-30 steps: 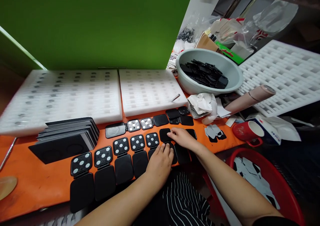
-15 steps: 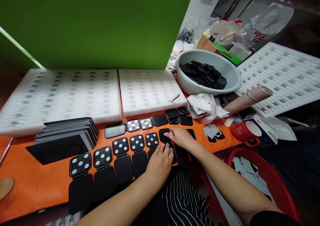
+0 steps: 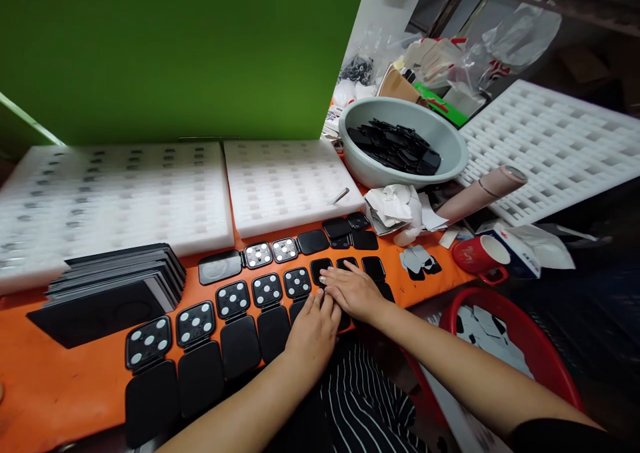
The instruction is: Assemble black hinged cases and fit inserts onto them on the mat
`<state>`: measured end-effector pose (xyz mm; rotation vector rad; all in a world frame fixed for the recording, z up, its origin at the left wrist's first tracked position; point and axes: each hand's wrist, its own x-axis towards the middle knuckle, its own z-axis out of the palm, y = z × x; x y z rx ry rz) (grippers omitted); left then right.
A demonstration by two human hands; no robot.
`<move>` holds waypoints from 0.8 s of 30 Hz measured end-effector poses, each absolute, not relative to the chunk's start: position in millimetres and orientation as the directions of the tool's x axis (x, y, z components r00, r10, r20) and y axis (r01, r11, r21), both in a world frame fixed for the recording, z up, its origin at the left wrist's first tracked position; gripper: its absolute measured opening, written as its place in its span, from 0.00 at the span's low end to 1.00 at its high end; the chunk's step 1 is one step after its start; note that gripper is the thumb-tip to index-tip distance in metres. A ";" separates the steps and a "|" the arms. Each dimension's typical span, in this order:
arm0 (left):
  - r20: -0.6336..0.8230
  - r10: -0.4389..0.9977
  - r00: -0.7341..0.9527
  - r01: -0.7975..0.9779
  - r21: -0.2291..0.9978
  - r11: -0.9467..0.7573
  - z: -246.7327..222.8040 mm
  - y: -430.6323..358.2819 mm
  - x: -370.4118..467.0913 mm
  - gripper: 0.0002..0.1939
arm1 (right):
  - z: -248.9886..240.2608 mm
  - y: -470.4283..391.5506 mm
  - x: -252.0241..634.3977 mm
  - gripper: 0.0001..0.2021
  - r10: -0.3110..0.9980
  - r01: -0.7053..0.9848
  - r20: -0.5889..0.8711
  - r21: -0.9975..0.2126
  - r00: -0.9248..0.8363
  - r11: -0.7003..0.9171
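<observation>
Black hinged square cases lie opened in a row along the near edge. Several upper halves, such as this case point(image 3: 267, 289), carry white round dots in a five-spot pattern; their lower halves are plain black. My left hand point(image 3: 314, 326) lies over the lower half of a case near the row's middle, fingers stretched out and loosely together. My right hand point(image 3: 354, 293) is bent over the dotless upper half of a case point(image 3: 320, 266), its fingertips drawn together beside my left fingertips. A small pale spot shows at the right fingertips; what they hold is unclear.
Behind the row are white foam trays point(image 3: 295, 186) and a stack of black-and-grey sheets point(image 3: 115, 289). To the right stand a grey basin point(image 3: 350, 143) of black pieces, crumpled paper point(image 3: 393, 206), a pink flask point(image 3: 485, 189), a red mug point(image 3: 473, 256) and a red tub point(image 3: 560, 379).
My right hand has come down and closer to my left hand, its fingertips shifting over the case's upper half. My left hand stays on the lower half. The whole view has shifted slightly.
</observation>
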<state>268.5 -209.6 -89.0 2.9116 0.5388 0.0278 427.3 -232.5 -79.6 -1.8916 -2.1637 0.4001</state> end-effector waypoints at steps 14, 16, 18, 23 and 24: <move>0.002 0.344 0.939 0.340 0.141 -0.930 -96.2 -210.9 265.8 0.26 | -69.9 -218.9 419.8 0.20 0.983 0.939 -0.142 -0.338 -0.118 0.064; 0.012 0.351 0.936 0.347 0.137 -0.928 -97.7 -211.4 264.9 0.26 | -68.8 -216.5 418.3 0.20 0.982 0.933 -0.154 -0.358 -0.110 0.048; 0.029 0.362 0.932 0.356 0.132 -0.925 -98.7 -212.8 264.3 0.26 | -68.6 -215.5 417.0 0.19 0.984 0.918 -0.155 -0.395 -0.088 0.020; 0.039 0.398 0.917 0.390 0.138 -0.911 -93.7 -215.0 264.0 0.28 | -69.1 -243.3 448.7 0.16 0.992 0.878 0.020 -0.466 0.128 -0.104; 0.039 0.406 0.913 0.396 0.150 -0.906 -91.5 -214.8 264.3 0.28 | -68.9 -255.0 465.5 0.15 0.973 0.872 0.056 -0.457 0.224 -0.175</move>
